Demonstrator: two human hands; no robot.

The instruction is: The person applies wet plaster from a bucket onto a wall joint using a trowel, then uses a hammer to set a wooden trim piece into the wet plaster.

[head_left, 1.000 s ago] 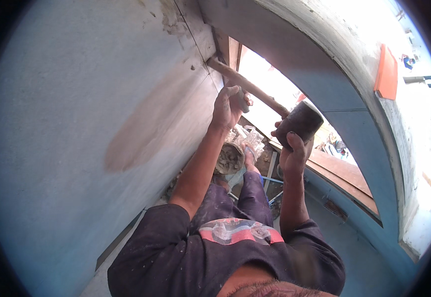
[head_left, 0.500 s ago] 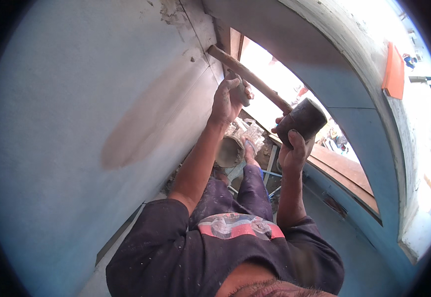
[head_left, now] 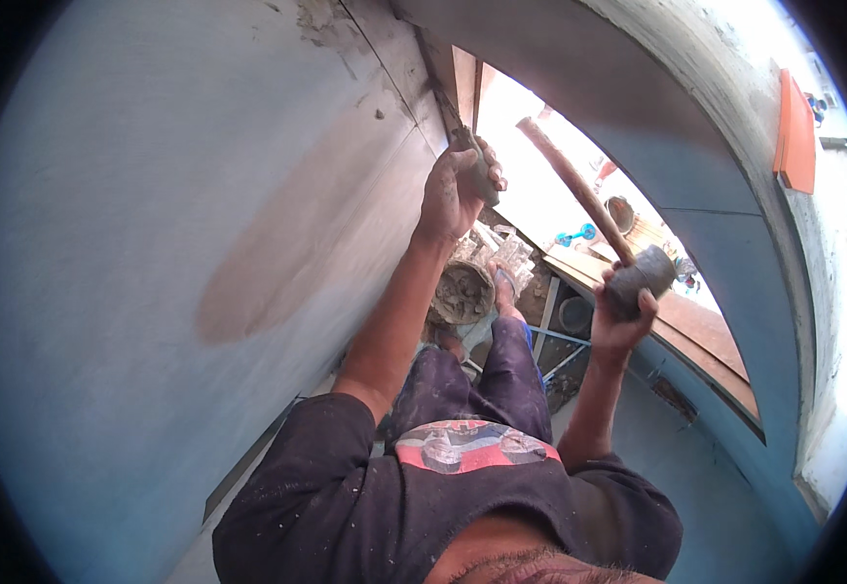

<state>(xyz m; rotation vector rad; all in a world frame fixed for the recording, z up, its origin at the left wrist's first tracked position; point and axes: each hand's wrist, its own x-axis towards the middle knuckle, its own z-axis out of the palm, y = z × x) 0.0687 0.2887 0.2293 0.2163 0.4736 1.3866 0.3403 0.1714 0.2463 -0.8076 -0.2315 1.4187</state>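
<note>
My right hand (head_left: pixel 623 319) is closed around the dark head of a mallet (head_left: pixel 641 277). Its wooden handle points up and to the left, with its end apart from the wall, in front of the bright opening. Up at the wall's corner, my left hand (head_left: pixel 455 195) grips a grey, elongated tool (head_left: pixel 481 170) that looks coated with mortar. The tool's thin far end reaches toward the corner joint; its exact kind I cannot make out. Beside my left hand stands the grey tiled wall (head_left: pixel 200 195), with a seam and rough mortar patches near the top.
Below my hands, a bucket (head_left: pixel 443 310) with grey mortar stands by my feet, next to pale broken pieces (head_left: pixel 518 255). A curved opening's frame (head_left: pixel 706 365) borders my right side. Beyond it lie an orange block (head_left: pixel 795 136) and another bucket (head_left: pixel 620 214).
My right hand has moved right and a little down with the mallet. The handle's end has come away from the wall corner. My left hand has barely shifted.
</note>
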